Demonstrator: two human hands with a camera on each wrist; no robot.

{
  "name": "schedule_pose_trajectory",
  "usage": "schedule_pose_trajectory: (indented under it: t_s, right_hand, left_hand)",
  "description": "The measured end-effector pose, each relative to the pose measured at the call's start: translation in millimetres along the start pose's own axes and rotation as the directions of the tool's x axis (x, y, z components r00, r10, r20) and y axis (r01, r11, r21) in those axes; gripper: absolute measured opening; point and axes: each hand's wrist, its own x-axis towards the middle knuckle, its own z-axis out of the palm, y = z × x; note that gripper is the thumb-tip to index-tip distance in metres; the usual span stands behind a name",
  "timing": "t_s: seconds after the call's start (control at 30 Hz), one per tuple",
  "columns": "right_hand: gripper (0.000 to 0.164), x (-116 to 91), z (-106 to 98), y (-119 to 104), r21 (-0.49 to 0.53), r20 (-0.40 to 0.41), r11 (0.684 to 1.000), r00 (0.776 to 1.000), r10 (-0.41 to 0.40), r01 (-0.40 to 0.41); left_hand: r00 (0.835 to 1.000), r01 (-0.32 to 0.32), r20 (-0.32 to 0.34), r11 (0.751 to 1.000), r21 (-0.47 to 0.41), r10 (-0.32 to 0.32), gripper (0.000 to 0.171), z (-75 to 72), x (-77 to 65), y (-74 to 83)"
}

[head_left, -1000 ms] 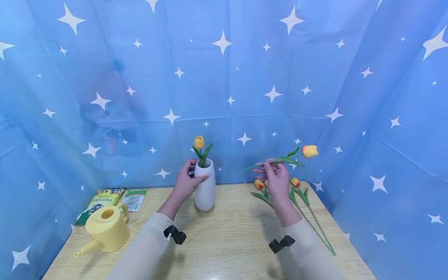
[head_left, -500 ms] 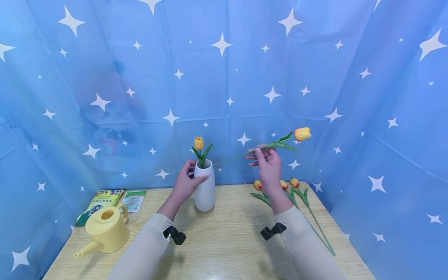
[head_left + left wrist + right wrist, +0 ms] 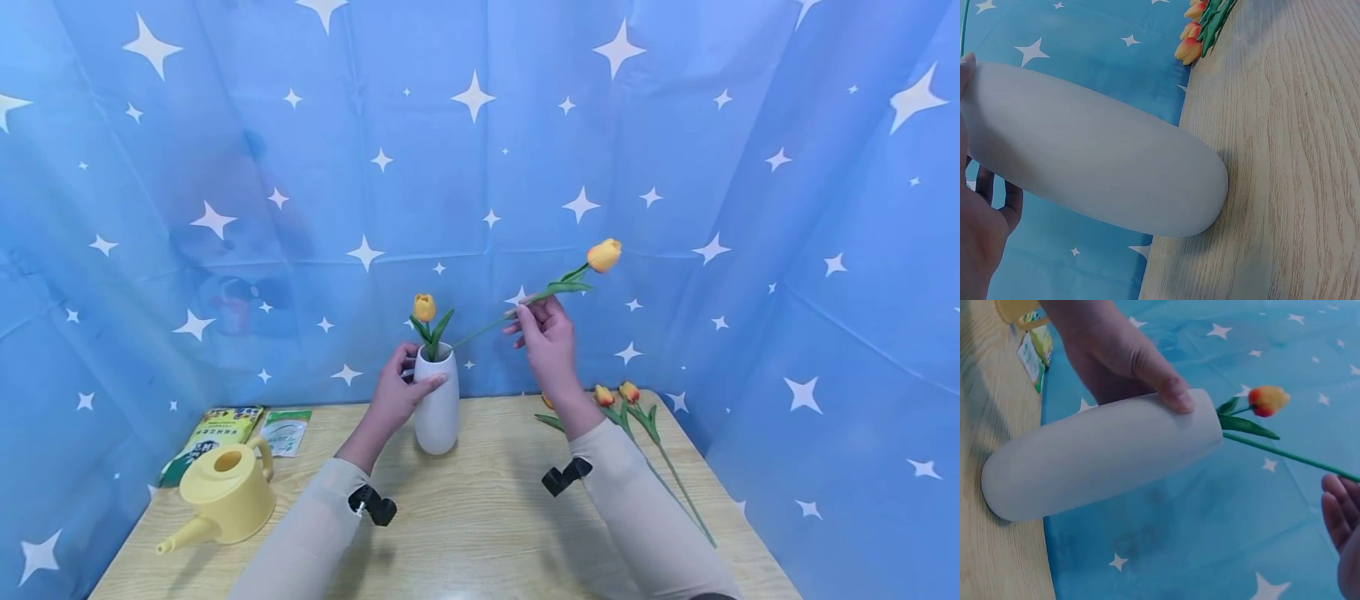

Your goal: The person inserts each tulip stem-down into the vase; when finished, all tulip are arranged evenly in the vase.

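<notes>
Inside the white vase (image 3: 437,417) stands a leafy yellow tulip (image 3: 424,308).

A: Can you read any lettering there?

B: Not one word for certain. The yellow-and-green bag (image 3: 217,435) carries a line of capitals and bigger letters on a dark patch, too small and blurred to make out

A: And the white-and-green packet (image 3: 286,433) beside it?

B: Printed too, with greenish marks across its face, but illegible in the head view and the right wrist view alike
</notes>
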Motion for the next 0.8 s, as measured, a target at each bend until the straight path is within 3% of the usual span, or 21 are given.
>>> schedule_pose_trajectory:
  t_s: [0.5, 0.8]
  right_hand:
    - [0.012, 12.5, 35.9, 8.7, -0.158, 0.088, 0.973, 0.984, -0.156, 0.168]
    - [0.007, 9.0, 49.7, 18.7, -0.29, 0.154, 0.944, 0.981, -0.116, 0.158]
  left_hand:
    - [1.0, 0.007, -0.001, 1.0, -0.007, -0.007, 0.059, -1.0, 1.1, 1.5]
    - [1.0, -0.007, 0.005, 1.0, -0.006, 0.007, 0.063, -0.8, 1.6, -1.3]
